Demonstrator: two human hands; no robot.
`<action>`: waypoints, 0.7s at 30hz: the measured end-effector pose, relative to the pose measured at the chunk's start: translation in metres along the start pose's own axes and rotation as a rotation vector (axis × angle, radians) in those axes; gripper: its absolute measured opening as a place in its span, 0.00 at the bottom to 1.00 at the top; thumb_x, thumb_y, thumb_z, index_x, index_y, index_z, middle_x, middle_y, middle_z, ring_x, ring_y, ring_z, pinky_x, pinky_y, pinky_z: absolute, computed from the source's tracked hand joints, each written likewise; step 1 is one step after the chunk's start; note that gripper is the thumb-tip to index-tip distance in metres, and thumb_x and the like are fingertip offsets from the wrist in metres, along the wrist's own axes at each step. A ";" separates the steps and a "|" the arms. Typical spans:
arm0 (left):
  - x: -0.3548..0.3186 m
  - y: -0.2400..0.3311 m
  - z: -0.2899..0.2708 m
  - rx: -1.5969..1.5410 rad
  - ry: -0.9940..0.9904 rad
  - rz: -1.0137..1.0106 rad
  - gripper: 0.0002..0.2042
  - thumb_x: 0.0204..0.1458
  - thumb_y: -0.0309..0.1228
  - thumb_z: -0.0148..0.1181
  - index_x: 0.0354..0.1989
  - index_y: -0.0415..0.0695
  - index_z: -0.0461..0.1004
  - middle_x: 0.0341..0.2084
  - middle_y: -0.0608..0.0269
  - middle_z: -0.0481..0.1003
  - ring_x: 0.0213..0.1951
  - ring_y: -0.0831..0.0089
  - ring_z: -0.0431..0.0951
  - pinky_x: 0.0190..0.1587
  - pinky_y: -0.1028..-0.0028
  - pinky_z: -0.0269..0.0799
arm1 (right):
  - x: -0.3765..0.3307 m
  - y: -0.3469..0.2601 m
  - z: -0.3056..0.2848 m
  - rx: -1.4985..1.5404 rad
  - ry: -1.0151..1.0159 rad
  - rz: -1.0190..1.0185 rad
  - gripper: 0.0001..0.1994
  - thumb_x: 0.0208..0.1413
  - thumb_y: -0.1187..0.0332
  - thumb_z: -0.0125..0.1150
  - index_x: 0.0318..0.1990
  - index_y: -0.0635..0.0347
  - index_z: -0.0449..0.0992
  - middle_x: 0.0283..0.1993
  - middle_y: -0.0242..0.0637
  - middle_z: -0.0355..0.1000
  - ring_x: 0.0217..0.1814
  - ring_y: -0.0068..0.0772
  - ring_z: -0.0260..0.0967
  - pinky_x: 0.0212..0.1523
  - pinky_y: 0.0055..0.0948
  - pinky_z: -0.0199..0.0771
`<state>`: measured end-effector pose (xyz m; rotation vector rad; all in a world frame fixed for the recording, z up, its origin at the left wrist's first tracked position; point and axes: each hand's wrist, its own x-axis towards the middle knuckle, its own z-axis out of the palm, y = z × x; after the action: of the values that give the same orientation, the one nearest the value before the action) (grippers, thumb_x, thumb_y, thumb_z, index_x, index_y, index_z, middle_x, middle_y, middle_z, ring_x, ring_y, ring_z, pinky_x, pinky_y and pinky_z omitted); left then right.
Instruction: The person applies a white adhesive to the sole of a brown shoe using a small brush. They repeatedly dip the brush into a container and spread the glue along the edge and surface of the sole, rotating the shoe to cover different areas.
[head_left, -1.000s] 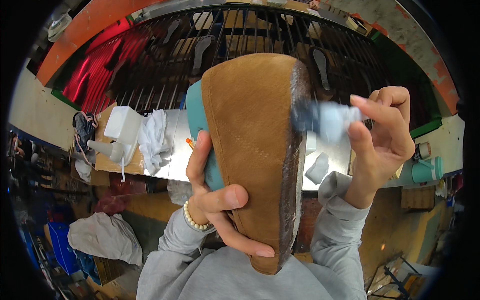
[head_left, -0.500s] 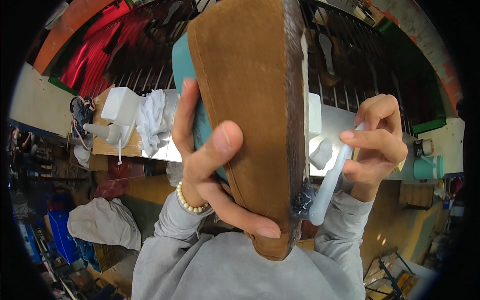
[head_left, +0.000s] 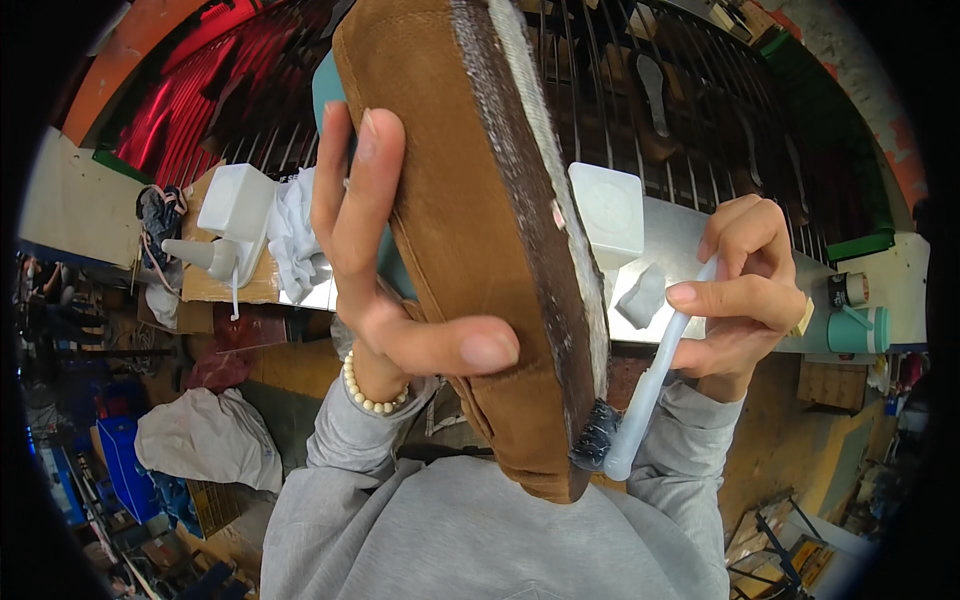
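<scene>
A brown suede shoe (head_left: 450, 230) on a teal shoe last (head_left: 328, 82) stands upright and tilted in front of me, its underside turned to the right. My left hand (head_left: 375, 310) holds it from the left, thumb across the suede. Along the shoe's lower border runs a dark, wet-looking band (head_left: 530, 230) with a whitish strip beside it. My right hand (head_left: 750, 290) pinches the pale plastic handle of a brush (head_left: 650, 390). The brush's dark bristles (head_left: 597, 432) touch the band near the shoe's lower end.
Behind the shoe, a metal-barred rack holds shoe soles (head_left: 652, 95). On the bench are a white tub (head_left: 608, 212), a greyish-white lump (head_left: 642, 296), a crumpled white cloth (head_left: 297, 240) and a white nozzle bottle (head_left: 200, 253). A teal mug (head_left: 858, 331) stands far right.
The shoe has shifted left and turned, showing more of its band and whitish strip. My left fingers have moved on it. The brush has moved slightly left, its bristles still against the edge.
</scene>
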<state>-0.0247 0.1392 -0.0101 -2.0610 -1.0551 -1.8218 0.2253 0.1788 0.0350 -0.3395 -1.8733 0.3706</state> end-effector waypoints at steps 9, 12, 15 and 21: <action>-0.003 -0.013 0.008 -0.032 0.120 -0.089 0.33 0.49 0.35 0.70 0.62 0.70 0.59 0.69 0.42 0.54 0.68 0.35 0.58 0.68 0.46 0.60 | -0.009 -0.003 -0.003 0.112 -0.097 0.026 0.23 0.20 0.54 0.85 0.32 0.48 0.88 0.30 0.24 0.61 0.31 0.23 0.60 0.28 0.21 0.56; -0.008 -0.014 0.012 -0.055 0.150 -0.095 0.32 0.50 0.35 0.70 0.62 0.65 0.60 0.69 0.40 0.54 0.68 0.36 0.58 0.69 0.47 0.59 | -0.016 0.000 0.007 0.055 0.070 0.288 0.20 0.27 0.57 0.84 0.32 0.52 0.88 0.32 0.25 0.61 0.32 0.23 0.59 0.30 0.22 0.56; -0.012 -0.015 0.014 -0.079 0.181 -0.097 0.31 0.51 0.35 0.70 0.62 0.61 0.61 0.69 0.38 0.54 0.69 0.37 0.57 0.69 0.48 0.58 | -0.023 0.002 0.013 -0.029 0.070 0.342 0.18 0.30 0.58 0.83 0.32 0.53 0.87 0.33 0.26 0.60 0.34 0.23 0.58 0.31 0.21 0.53; -0.010 -0.017 0.007 -0.028 0.210 -0.078 0.31 0.52 0.35 0.70 0.63 0.55 0.62 0.69 0.35 0.53 0.69 0.38 0.57 0.70 0.49 0.58 | -0.034 -0.017 0.012 0.139 0.082 0.301 0.20 0.27 0.55 0.85 0.32 0.50 0.88 0.33 0.25 0.59 0.34 0.23 0.57 0.31 0.22 0.53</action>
<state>-0.0293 0.1520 -0.0265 -1.8171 -1.0711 -2.0486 0.2241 0.1481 0.0096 -0.5358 -1.7075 0.6761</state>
